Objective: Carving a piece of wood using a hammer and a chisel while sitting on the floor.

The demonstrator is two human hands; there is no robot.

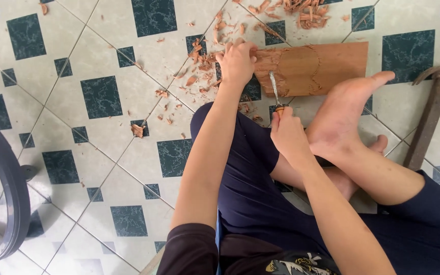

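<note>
A: Since size goes first: tiled floor, white with dark squares, then the wooden board lying flat on it near the top, with a bare foot right at its near edge.

B: How will the board handle?

A: Stiff, flat, light enough to skid on smooth tile, I'd guess; best pinned at its ends or edges, clear of the carved outline. Beside it, far right, a hammer lies untouched on the floor.

B: Hands?

A: Left hand curled down on the board's left end, pressing it. Right hand wrapped closed around the handle of a carving gouge, metal tip on the board's left part by the cut.

B: Smallest stuff?

A: Wood chips scattered left of the board, more heaped above it.
</note>
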